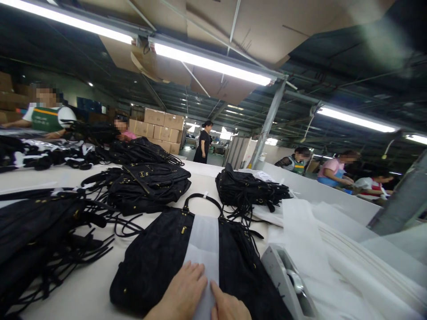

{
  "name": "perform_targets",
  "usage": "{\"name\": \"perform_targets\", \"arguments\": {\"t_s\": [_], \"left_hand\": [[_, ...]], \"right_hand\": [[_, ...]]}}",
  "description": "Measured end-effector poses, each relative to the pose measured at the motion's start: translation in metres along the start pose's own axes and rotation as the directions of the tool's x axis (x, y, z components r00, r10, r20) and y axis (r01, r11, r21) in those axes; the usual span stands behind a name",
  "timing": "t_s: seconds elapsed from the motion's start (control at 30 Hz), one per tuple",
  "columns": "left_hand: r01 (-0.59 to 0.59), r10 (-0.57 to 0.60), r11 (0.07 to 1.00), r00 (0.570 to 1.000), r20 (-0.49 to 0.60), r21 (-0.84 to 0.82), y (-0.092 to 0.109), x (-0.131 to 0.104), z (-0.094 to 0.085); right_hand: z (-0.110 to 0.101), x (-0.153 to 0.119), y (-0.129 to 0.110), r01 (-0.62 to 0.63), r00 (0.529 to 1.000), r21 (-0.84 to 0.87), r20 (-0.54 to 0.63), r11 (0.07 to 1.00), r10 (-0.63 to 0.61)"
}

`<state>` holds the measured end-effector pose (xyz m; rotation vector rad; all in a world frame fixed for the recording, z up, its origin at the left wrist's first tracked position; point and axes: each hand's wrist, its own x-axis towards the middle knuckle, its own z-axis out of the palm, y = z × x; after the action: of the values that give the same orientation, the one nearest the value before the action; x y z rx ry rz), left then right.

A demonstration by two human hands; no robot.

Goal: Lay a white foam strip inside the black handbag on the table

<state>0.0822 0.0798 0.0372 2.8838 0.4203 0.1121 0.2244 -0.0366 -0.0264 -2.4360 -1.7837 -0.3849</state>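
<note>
**Tissue strip pressed flat on a black handbag**

Left hand [183, 293] and right hand [230, 306], fingers extended, press a white tissue strip [204, 249] onto the black handbag [156, 258] at the table's near edge. Uneven pressure could crease or skew the strip. Beside them, a tape dispenser [288, 280]; beyond, stacked handbags [147, 182].

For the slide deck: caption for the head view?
Both hands press a white paper strip flat across a black handbag on the table.
</note>
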Motion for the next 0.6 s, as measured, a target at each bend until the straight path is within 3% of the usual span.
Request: {"name": "perform_targets", "arguments": {"t_s": [0.07, 0.13, 0.23, 0.37, 0.47, 0.53, 0.6], "left_hand": [[0.016, -0.013, 0.999, 0.999, 0.052, -0.042, 0.000, 0.005, 0.001], [0.038, -0.037, 0.998, 0.999, 0.021, -0.056, 0.001, 0.007, -0.004], [0.043, -0.045, 0.997, 0.999, -0.025, -0.067, 0.001, 0.008, -0.013], [0.076, -0.076, 0.995, 0.997, 0.003, -0.064, 0.000, 0.011, -0.019], [0.078, -0.077, 0.995, 0.997, 0.029, -0.055, -0.002, 0.015, -0.017], [0.058, -0.056, 0.997, 0.998, 0.032, -0.049, -0.003, 0.016, -0.016], [0.039, -0.039, 0.998, 0.999, 0.009, -0.042, -0.003, 0.015, -0.016]], "right_hand": [[-0.021, 0.011, -0.006, -0.126, 0.982, 0.049, 0.149, 0.991, 0.118], [-0.042, 0.025, -0.013, -0.218, 0.952, 0.077, 0.237, 0.973, 0.195], [-0.065, 0.043, -0.022, -0.298, 0.920, 0.117, 0.302, 0.947, 0.252], [-0.081, 0.052, -0.022, -0.390, 0.886, 0.198, 0.345, 0.899, 0.308], [-0.100, 0.041, 0.005, -0.386, 0.913, 0.379, 0.285, 0.841, 0.291], [-0.119, 0.023, 0.038, -0.381, 0.923, 0.446, 0.135, 0.810, 0.360], [-0.140, -0.001, 0.078, -0.491, 0.845, 0.400, 0.003, 0.774, 0.535]]}}
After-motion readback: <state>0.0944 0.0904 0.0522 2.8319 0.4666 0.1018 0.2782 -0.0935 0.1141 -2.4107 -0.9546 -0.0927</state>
